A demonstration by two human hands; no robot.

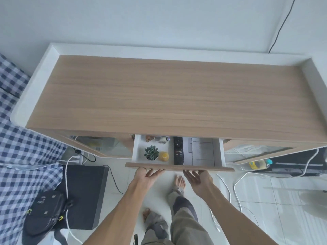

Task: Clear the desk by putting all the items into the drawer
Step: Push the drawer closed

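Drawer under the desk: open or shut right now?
Open, partly. The drawer juts out under the desktop, showing a succulent and remote inside; both hands touch its front.

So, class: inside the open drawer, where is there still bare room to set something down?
In the white drawer, bare floor lies left of the small green succulent and between the yellow round object and the black remote. The right side is covered by the printed paper sheet; the back is cluttered.

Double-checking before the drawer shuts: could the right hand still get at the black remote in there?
Probably yes. The right hand is at the drawer front, with the remote just behind it in the open part. Only its far end lies under the desktop, and nothing covers it.
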